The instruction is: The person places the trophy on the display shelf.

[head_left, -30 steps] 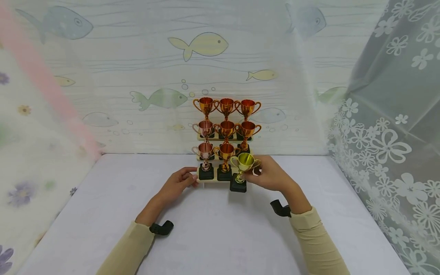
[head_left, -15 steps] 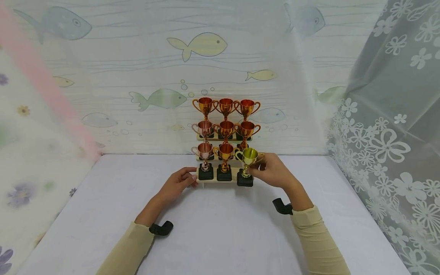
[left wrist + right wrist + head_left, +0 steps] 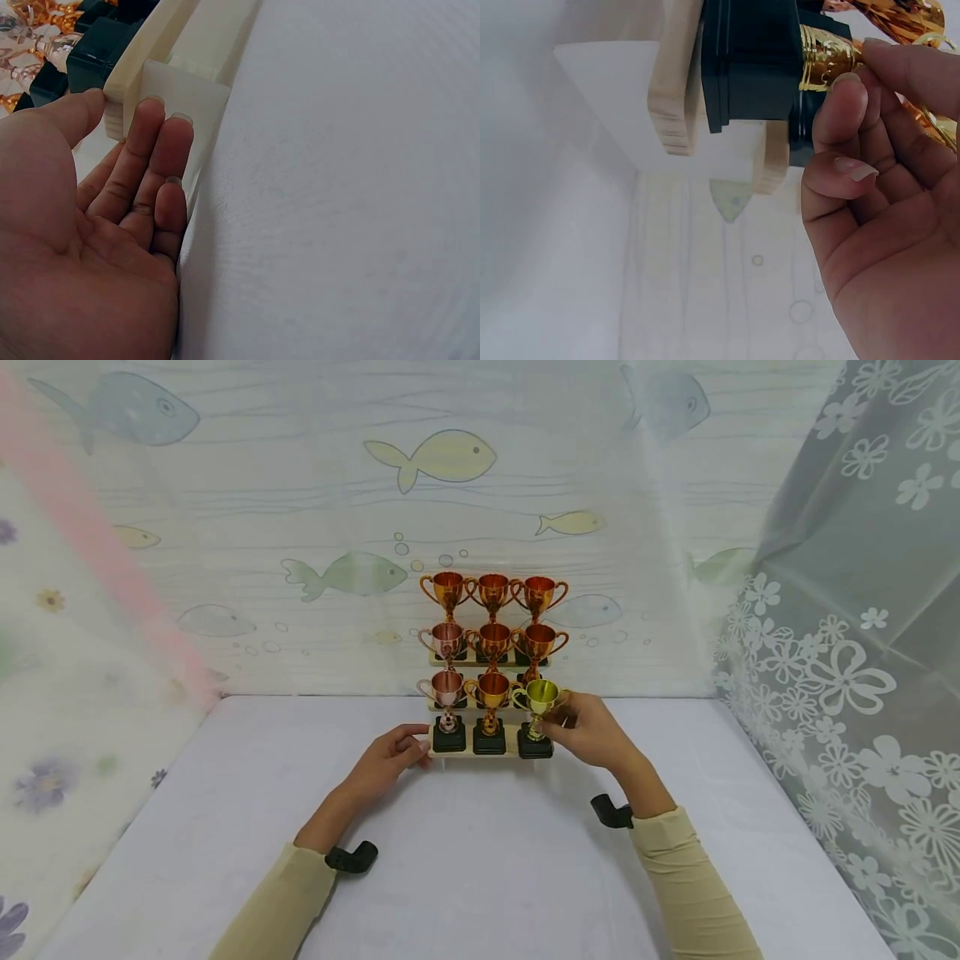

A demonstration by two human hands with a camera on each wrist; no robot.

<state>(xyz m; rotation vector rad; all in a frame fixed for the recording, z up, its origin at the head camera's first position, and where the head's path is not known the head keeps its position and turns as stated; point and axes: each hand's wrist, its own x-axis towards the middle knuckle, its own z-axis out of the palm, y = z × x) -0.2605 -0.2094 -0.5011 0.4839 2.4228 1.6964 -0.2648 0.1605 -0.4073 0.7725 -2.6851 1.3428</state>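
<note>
In the head view my right hand [image 3: 592, 731] pinches the stem of a yellow-gold trophy cup [image 3: 540, 697]. Its black base [image 3: 535, 745] is at the right end of the lowest step of a pale wooden tiered stand [image 3: 512, 741]; the right wrist view shows the base against the board [image 3: 673, 97]. At the stand's left end is my left hand [image 3: 384, 768]. In the left wrist view its thumb [image 3: 79, 112] touches the board's end and its curled fingers lie by the white support below. A pink-gold cup [image 3: 447, 691] and an orange-gold cup [image 3: 492, 693] share the lowest step.
Orange-gold cups [image 3: 493, 589] and another pink-gold cup [image 3: 448, 642] fill the two upper tiers. The stand is at the back of a white-covered table [image 3: 480, 860], before a fish-patterned curtain [image 3: 337, 510]. Floral sheets [image 3: 847, 693] hang at the sides.
My right hand has moved the yellow-gold cup right and back, from in front of the lowest step onto its right end. The left hand has stayed in place.
</note>
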